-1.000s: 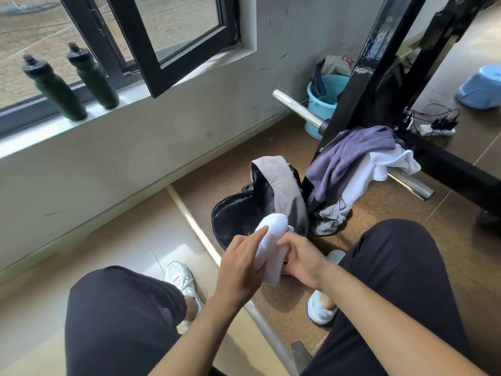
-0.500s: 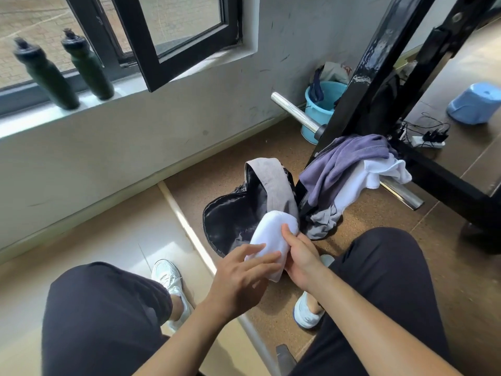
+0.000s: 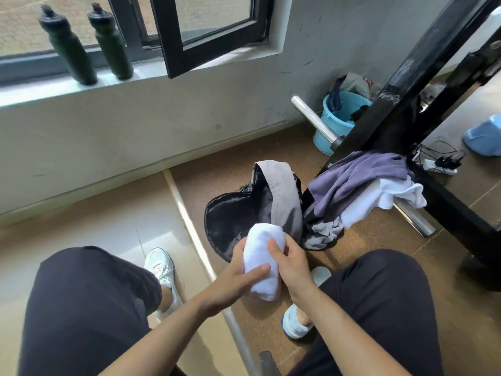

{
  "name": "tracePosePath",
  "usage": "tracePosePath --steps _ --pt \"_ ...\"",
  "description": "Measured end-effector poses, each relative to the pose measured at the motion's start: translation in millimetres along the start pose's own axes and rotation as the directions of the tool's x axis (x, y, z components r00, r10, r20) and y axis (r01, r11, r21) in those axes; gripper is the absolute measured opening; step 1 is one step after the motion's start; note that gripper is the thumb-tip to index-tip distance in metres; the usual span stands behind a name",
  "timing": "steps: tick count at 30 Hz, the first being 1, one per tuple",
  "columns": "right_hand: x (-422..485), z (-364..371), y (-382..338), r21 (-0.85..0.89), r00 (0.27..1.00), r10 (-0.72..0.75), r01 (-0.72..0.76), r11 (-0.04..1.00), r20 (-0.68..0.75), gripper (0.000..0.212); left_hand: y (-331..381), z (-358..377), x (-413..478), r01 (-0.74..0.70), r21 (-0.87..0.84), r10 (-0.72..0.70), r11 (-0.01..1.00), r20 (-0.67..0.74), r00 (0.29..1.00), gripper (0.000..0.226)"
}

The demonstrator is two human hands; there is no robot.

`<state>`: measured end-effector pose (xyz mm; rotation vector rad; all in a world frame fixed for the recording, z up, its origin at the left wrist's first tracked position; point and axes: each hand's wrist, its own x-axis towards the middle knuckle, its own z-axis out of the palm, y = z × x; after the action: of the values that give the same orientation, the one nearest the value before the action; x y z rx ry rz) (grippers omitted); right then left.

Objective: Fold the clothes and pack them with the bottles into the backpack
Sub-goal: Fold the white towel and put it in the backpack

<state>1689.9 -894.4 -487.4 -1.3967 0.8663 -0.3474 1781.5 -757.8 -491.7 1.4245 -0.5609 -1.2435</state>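
A rolled white garment (image 3: 261, 260) is held between both hands just in front of the open backpack (image 3: 244, 213), a grey bag with a dark lining lying on the floor. My left hand (image 3: 238, 278) grips the roll's left side, my right hand (image 3: 291, 264) its right side. A purple garment (image 3: 360, 175) and a white garment (image 3: 385, 198) hang over a steel bar to the right, with a grey piece (image 3: 324, 232) below them. Two dark green bottles (image 3: 67, 47) (image 3: 111, 42) stand on the windowsill at upper left.
A black metal rack frame (image 3: 401, 104) rises at right, with a chrome bar (image 3: 314, 118) sticking out. A blue bucket (image 3: 336, 120) sits behind it by the wall. A power strip with cables (image 3: 439, 164) and a blue tub (image 3: 485, 137) lie further right. My knees flank the hands.
The view has shifted a little. My left hand has slid from over the roll to its left side, with the thumb across its front. The roll stays at the backpack's mouth.
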Motion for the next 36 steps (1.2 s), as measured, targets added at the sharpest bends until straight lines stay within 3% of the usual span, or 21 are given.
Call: tracePosePath --steps 3,6,8,11,15,19,21,25,32,36 --pt "7 -1 5 -0.096 1.000 -0.022 0.021 0.995 -0.008 0.012 -3 1 2 -0.033 0.051 0.033 0.998 -0.004 0.999 0.099" --pt "16 -3 13 -0.184 0.999 0.006 0.000 0.983 0.032 0.020 -5 -7 7 -0.056 0.145 0.060 0.988 -0.021 0.998 0.082" --pt "29 -10 18 -0.369 0.994 0.061 -0.024 0.929 0.088 0.034 -7 -12 12 -0.015 0.212 0.030 0.977 -0.069 0.997 0.067" --pt "59 -23 15 -0.608 0.985 0.143 -0.057 0.792 0.094 0.043 -14 -18 24 0.104 0.244 -0.058 0.964 -0.190 0.980 0.054" --pt "105 -30 8 -0.779 0.989 0.029 0.098 0.619 0.147 0.038 -21 -26 36 0.180 0.206 -0.111 0.962 -0.306 0.946 0.051" --pt "145 -22 10 -0.915 0.966 -0.009 0.250 0.317 0.260 0.041 -21 -34 48 0.189 0.208 -0.107 0.960 -0.351 0.930 0.051" --pt "159 -20 18 -0.952 0.966 0.025 0.247 0.180 0.256 0.044 -22 -38 57 0.209 0.212 -0.118 0.955 -0.374 0.920 0.055" --pt "172 -27 39 -0.987 0.985 0.059 0.163 0.010 0.164 0.042 -19 -50 85 0.257 0.229 -0.150 0.939 -0.399 0.905 0.054" --pt "180 -49 33 -0.994 0.995 0.018 0.095 -0.051 0.095 0.026 -32 -65 203 0.295 0.385 -0.137 0.875 -0.388 0.911 0.056" --pt "179 -54 32 -0.994 0.995 0.024 0.100 -0.044 0.099 0.027 -63 -62 279 0.309 0.458 -0.173 0.833 -0.314 0.934 0.075"
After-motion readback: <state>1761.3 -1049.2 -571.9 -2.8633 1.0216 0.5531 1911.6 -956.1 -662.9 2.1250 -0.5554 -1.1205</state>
